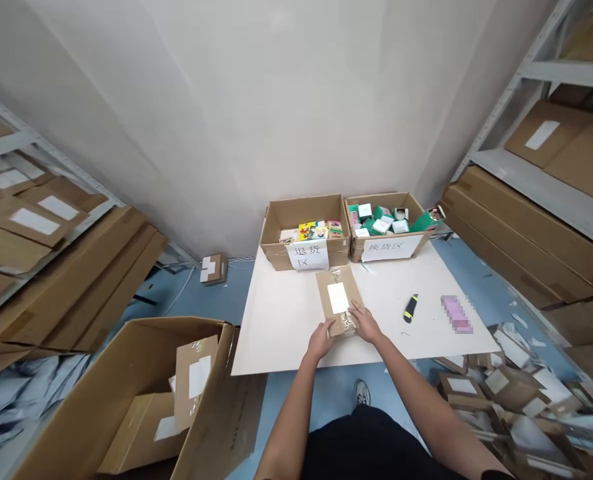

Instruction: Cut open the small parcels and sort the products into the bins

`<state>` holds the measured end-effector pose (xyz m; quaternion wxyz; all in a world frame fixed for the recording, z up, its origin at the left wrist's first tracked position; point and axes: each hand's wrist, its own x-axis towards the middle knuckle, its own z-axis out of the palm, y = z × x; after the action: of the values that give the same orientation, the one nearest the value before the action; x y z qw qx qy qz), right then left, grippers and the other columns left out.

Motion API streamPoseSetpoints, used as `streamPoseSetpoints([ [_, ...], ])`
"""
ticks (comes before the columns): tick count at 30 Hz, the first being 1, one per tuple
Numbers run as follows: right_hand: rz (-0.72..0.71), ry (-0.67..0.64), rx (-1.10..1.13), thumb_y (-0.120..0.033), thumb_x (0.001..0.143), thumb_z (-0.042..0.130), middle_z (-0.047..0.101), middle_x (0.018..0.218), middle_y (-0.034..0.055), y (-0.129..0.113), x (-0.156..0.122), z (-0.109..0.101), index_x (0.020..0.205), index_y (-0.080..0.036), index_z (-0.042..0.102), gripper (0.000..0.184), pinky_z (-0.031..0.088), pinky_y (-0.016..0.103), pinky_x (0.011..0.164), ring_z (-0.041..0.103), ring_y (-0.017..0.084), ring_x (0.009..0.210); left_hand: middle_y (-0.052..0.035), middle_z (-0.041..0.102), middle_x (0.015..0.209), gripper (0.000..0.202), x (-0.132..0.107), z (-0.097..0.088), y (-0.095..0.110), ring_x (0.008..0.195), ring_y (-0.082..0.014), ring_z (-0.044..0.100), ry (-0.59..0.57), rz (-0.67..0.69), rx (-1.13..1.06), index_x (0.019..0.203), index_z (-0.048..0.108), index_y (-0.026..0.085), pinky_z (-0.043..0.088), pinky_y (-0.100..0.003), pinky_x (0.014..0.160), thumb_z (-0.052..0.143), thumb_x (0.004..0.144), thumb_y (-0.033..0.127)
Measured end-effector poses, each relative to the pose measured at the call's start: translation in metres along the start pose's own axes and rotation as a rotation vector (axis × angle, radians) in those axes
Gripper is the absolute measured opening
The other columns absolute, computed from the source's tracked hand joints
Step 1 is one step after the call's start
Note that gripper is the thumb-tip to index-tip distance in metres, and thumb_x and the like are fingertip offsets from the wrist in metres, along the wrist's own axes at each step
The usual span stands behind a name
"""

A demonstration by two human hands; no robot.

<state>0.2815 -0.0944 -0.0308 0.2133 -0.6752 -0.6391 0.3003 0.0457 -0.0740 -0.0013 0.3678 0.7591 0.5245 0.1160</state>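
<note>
A flat brown cardboard box (329, 293) with a white label and clear tape lies on the white table (281, 320) in front of me. My left hand (321, 340) grips its near left corner. At the near right edge, my right hand (365, 323) holds the same box, fingers resting over its top. To the right of the box lies a black and yellow utility knife (411, 309). Further right is a pink item (457, 314), blurred out by pixels.
Two open cartons with handwritten signs stand at the table's back: the left carton (276, 257) holds small colourful packs, the right carton (359, 257) green and white boxes. A large open carton (141, 327) with parcels stands at lower left. Discarded boxes (511, 380) pile at lower right.
</note>
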Motion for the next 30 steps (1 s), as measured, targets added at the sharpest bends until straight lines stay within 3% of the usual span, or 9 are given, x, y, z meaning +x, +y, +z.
streamPoseSetpoints([
  [3, 0.001, -0.101, 0.007, -0.001, 0.066, 0.068, 0.035, 0.173, 0.0058, 0.016, -0.002, -0.007, 0.152, -0.03, 0.059, 0.091, 0.028, 0.06, 0.129, 0.028, 0.037, 0.161, -0.0113, 0.068, 0.138, 0.07, 0.01, 0.003, 0.002, 0.126, -0.0297, 0.068, -0.054, 0.014, 0.04, 0.14, 0.064, 0.031, 0.055, -0.044, 0.109, 0.071, 0.075, 0.006],
  [6, 0.006, -0.206, 0.029, -0.006, 0.068, 0.073, 0.035, 0.173, 0.0083, 0.01, 0.01, -0.025, 0.155, -0.028, 0.057, 0.092, 0.022, 0.067, 0.127, 0.015, 0.044, 0.163, -0.0174, 0.055, 0.155, 0.058, 0.043, -0.021, 0.014, 0.144, -0.0339, 0.055, -0.019, -0.041, 0.206, 0.138, 0.064, 0.024, 0.049, -0.045, 0.116, 0.07, 0.082, 0.014],
  [10, -0.036, -0.067, 0.098, -0.014, 0.075, 0.075, 0.03, 0.175, 0.0105, 0.012, 0.024, -0.061, 0.159, -0.024, 0.052, 0.088, 0.023, 0.061, 0.129, 0.01, 0.042, 0.164, -0.0222, 0.037, 0.169, 0.095, 0.108, -0.053, 0.033, 0.159, -0.0366, 0.033, -0.136, 0.007, 0.319, 0.155, 0.045, 0.014, 0.037, -0.045, 0.124, 0.085, 0.07, 0.02],
  [14, 0.098, 0.126, 0.127, -0.019, 0.086, 0.068, 0.033, 0.174, 0.0089, 0.06, 0.014, -0.101, 0.16, -0.026, 0.05, 0.077, 0.024, 0.055, 0.13, 0.016, 0.033, 0.164, -0.0352, 0.019, 0.172, 0.132, 0.156, -0.06, 0.038, 0.162, -0.048, 0.015, -0.305, -0.008, 0.424, 0.16, 0.029, 0.003, 0.031, -0.059, 0.124, 0.095, 0.049, 0.022],
  [18, 0.399, 0.192, 0.116, -0.021, 0.091, 0.065, 0.041, 0.168, 0.0135, 0.125, -0.015, -0.127, 0.161, -0.021, 0.048, 0.072, 0.027, 0.048, 0.129, 0.029, 0.033, 0.158, -0.0323, 0.006, 0.175, 0.147, 0.175, -0.057, 0.027, 0.164, -0.0466, 0.001, -0.402, -0.044, 0.516, 0.166, 0.016, 0.008, 0.031, -0.062, 0.124, 0.096, 0.048, 0.041],
  [21, 0.611, 0.141, 0.123, -0.023, 0.094, 0.063, 0.045, 0.163, 0.0175, 0.162, -0.028, -0.129, 0.164, -0.017, 0.042, 0.073, 0.036, 0.042, 0.123, 0.043, 0.033, 0.15, -0.0281, -0.002, 0.177, 0.154, 0.179, -0.053, 0.015, 0.164, -0.0459, -0.008, -0.452, -0.055, 0.589, 0.169, 0.008, 0.01, 0.032, -0.061, 0.124, 0.092, 0.05, 0.061],
  [24, 0.74, 0.071, 0.158, -0.028, 0.095, 0.063, 0.043, 0.163, 0.0214, 0.186, -0.025, -0.118, 0.168, -0.015, 0.033, 0.079, 0.041, 0.04, 0.118, 0.05, 0.033, 0.144, -0.0271, -0.008, 0.177, 0.161, 0.182, -0.049, 0.005, 0.162, -0.0467, -0.014, -0.483, -0.065, 0.61, 0.17, 0.001, 0.008, 0.029, -0.059, 0.126, 0.091, 0.051, 0.068],
  [27, 0.789, 0.059, 0.189, -0.034, 0.093, 0.068, 0.035, 0.167, 0.0232, 0.199, -0.014, -0.101, 0.169, -0.018, 0.03, 0.086, 0.042, 0.045, 0.116, 0.044, 0.036, 0.149, -0.0257, -0.012, 0.177, 0.163, 0.183, -0.047, 0.0, 0.162, -0.0453, -0.016, -0.499, -0.071, 0.597, 0.17, -0.005, 0.01, 0.024, -0.058, 0.129, 0.093, 0.053, 0.065],
  [30, 0.849, 0.037, 0.168, -0.034, 0.091, 0.072, 0.024, 0.173, 0.0205, 0.198, -0.004, -0.081, 0.158, -0.02, 0.049, 0.073, 0.04, 0.051, 0.116, 0.026, 0.041, 0.158, -0.0256, -0.013, 0.177, 0.158, 0.182, -0.045, -0.003, 0.162, -0.0451, -0.017, -0.508, -0.078, 0.583, 0.17, -0.007, 0.01, 0.024, -0.058, 0.129, 0.093, 0.057, 0.056],
])
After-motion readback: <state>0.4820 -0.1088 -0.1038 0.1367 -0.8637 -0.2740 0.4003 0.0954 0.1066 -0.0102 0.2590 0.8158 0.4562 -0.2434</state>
